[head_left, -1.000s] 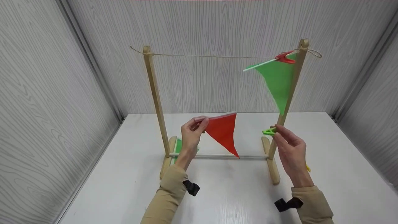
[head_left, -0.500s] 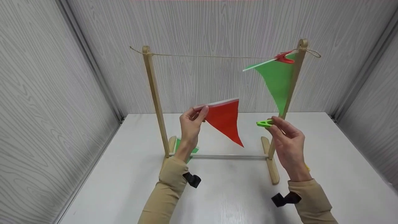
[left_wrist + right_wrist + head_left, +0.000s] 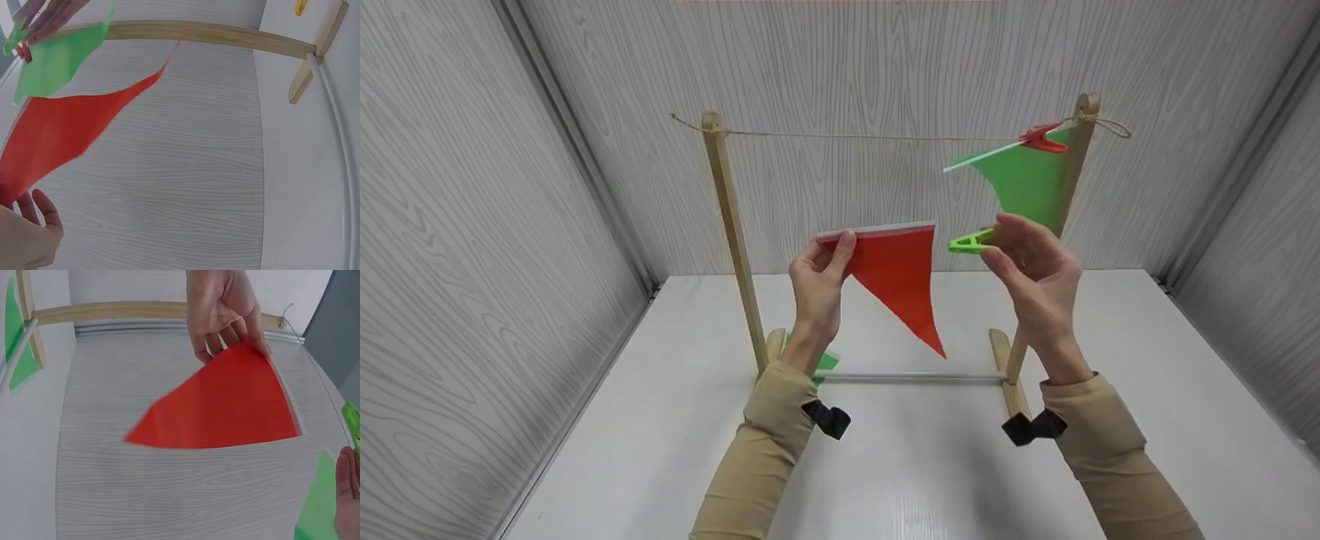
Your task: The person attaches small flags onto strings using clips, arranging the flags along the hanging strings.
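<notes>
Presently, the left hand (image 3: 819,281) pinches the upper left corner of a red flag (image 3: 896,281), thumb and fingers clamped on its white top edge. The flag hangs point-down to the right of that hand, held in the air between the two uprights of a wooden stand (image 3: 727,225) and well below the string (image 3: 870,137) tied across the posts' tops. Below and just behind the left wrist, a second green flag (image 3: 825,361) lies on the white surface (image 3: 915,465) beside the stand's left foot.

To the right of the red flag, the right hand (image 3: 1031,270) grips a green clip (image 3: 969,243) between thumb and fingertips, fingers closed on it. The clip points left, just beside the flag's upper right corner; contact between them cannot be told from these views. Above and behind the right hand, a green flag (image 3: 1024,184) hangs from the string near the right post, fastened by a red clip (image 3: 1042,138). The left wrist view shows the red flag (image 3: 62,129) stretching away from the hand toward the green one.
</notes>
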Demonstrator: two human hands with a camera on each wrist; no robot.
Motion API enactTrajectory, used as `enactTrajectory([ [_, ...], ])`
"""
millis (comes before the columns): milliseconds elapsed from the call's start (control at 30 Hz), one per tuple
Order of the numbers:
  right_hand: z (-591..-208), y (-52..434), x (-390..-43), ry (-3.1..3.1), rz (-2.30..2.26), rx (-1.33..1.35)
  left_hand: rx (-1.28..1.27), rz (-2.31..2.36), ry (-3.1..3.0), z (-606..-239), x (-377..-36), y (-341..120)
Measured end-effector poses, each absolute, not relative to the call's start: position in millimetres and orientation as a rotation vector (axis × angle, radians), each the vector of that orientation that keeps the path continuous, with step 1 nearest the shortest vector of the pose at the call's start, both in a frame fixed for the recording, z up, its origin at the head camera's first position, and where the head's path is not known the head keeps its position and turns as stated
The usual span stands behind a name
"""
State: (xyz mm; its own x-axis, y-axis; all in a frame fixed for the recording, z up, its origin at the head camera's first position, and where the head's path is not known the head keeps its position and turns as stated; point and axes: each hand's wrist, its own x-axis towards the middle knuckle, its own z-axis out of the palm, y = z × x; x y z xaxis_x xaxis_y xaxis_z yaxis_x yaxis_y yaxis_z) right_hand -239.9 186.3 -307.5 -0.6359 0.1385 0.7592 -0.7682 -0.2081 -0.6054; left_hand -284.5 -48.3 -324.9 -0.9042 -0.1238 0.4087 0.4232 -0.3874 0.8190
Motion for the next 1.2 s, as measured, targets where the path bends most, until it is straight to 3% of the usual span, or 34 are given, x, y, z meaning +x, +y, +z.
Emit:
enactTrajectory([
  [500, -238, 165, -266, -1.614, 1.599, 0.771, -0.330, -2.427, -1.313, -290, -292, -42],
  [1200, -190, 156, -282, -1.897, 1.463, 0.711, -0.333, -2.480, -1.216, -250, -301, -27],
])
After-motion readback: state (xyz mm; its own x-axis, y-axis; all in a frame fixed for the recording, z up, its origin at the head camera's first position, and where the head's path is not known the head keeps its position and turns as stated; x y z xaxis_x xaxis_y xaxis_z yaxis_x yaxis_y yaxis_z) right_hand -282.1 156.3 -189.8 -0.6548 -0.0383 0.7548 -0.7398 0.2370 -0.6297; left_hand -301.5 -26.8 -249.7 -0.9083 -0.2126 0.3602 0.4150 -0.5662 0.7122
